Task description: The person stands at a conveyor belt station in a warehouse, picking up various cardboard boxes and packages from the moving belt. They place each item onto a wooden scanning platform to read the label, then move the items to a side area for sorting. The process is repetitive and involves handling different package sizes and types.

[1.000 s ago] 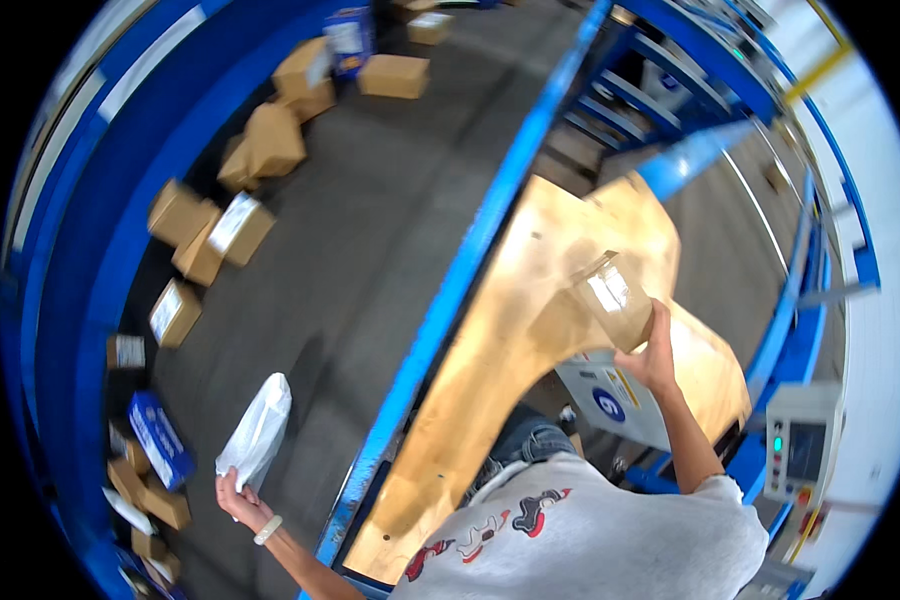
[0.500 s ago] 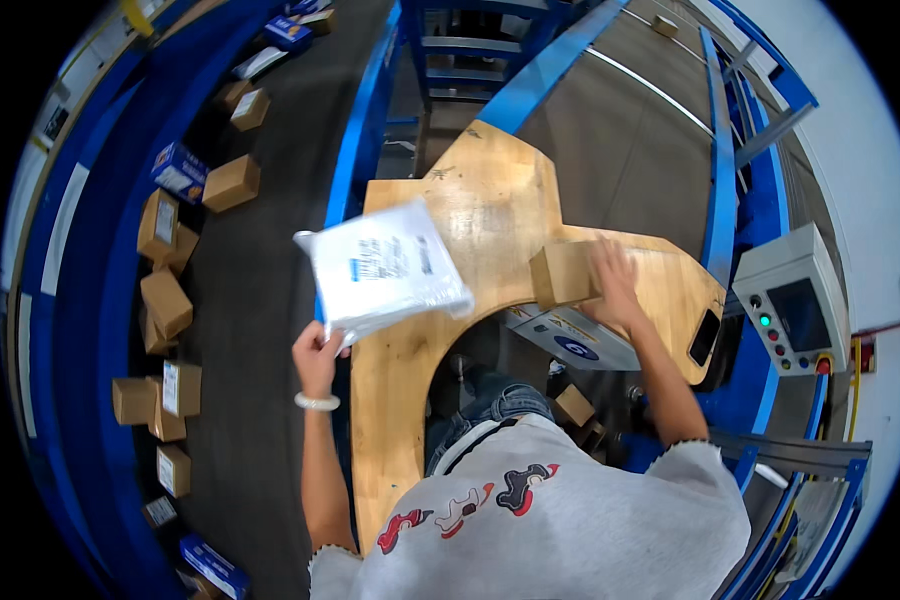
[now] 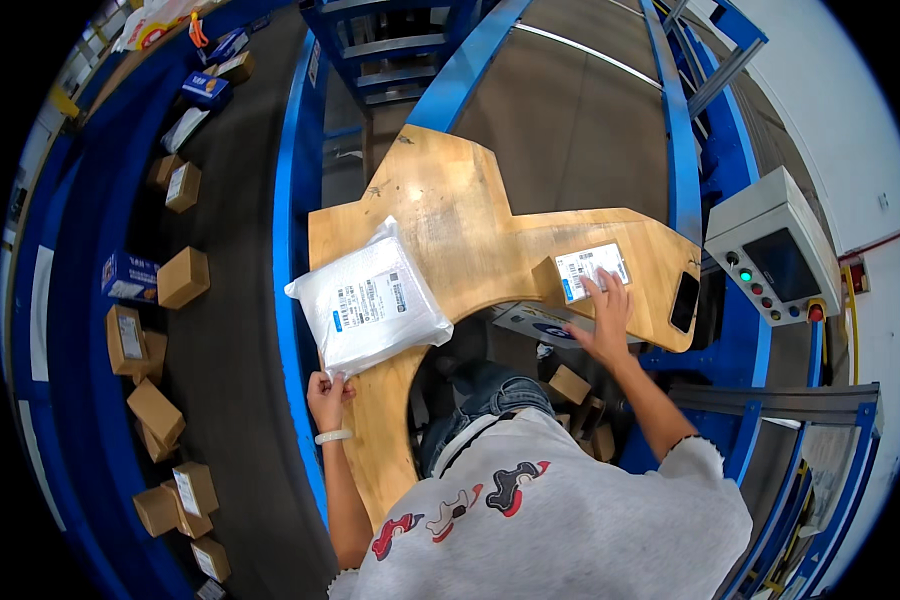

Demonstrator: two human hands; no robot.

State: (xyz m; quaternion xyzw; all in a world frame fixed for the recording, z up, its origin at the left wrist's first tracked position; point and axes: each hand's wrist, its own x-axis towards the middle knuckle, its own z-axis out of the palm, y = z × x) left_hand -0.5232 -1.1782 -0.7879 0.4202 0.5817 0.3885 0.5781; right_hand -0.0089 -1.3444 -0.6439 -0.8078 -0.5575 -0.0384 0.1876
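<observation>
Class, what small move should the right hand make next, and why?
Perhaps close the right hand around the small cardboard box: that hand is spread over its labelled top, unclasped, while the left hand holds a corner of the white mailer.

A pale, curved wooden bench (image 3: pixel 450 215) mid-frame carries a square white plastic mailer (image 3: pixel 368 300) left of centre, a brown cardboard box (image 3: pixel 578 268) right of centre and a black rectangular phone (image 3: pixel 684 302) farther right.

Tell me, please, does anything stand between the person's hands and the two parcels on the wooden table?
Nothing visible does. The left hand grips the near corner of the white parcel; the right hand is over the label of the cardboard box. The phone lies apart, right of the box.
</observation>
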